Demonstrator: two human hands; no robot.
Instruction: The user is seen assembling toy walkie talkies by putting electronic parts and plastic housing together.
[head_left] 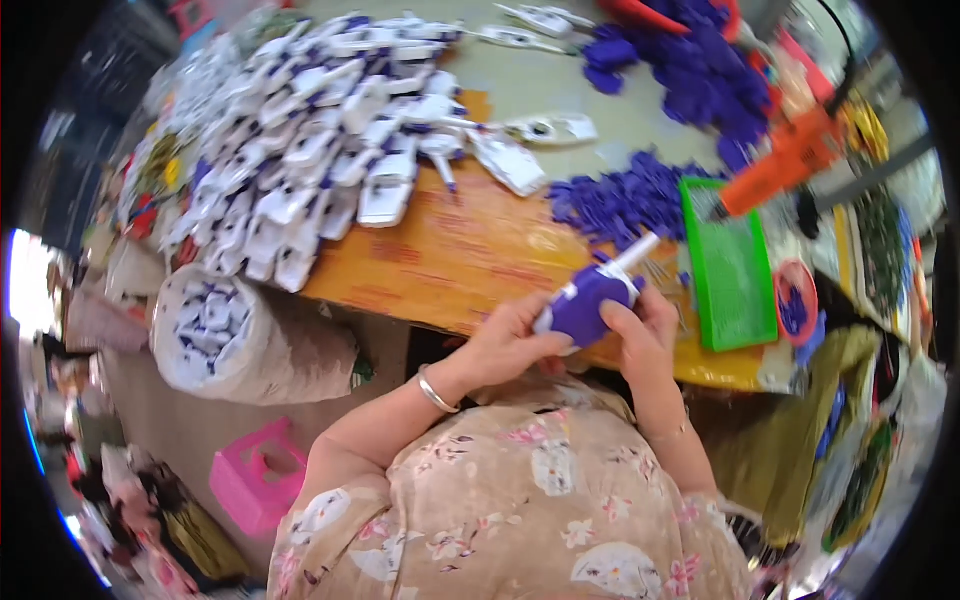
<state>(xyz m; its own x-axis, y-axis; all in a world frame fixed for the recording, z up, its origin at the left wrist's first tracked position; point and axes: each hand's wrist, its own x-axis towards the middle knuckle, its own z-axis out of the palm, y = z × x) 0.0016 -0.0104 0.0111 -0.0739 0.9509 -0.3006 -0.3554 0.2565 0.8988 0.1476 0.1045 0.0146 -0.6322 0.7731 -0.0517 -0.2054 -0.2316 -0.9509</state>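
Gripping it from both sides, the two hands have a purple-and-white piece (588, 312) just right of the frame's centre, its white stem pointing to the upper right; the left hand (512, 342) is clamped on the lower left end, thumb along the near side; the right hand (645, 322) is closed round the other side, thumb pressed on the purple face; we're right at the near edge of the table (440, 262), which slants from centre left down toward the lower right; the roomiest stretch is that orange-brown surface left of the hands, bounded at upper left by a big heap of white pieces (320, 140); it's tighter on the right, with a pile of purple parts (625, 200) just above the stem and a green tray (741, 305) walling off that side; an orange tool (785, 160) reaches in over the tray's upper end, and a pink-rimmed basket (780, 285) sits beside it; now for the hard-to-see: several left fingertips are hidden behind the piece, as is its underside, and whether it touches the table I cannot tell; the small bits near the tray are too blurred to name; a red container (650, 12) is cut off at the top, and dark lens rim swallows the corners.
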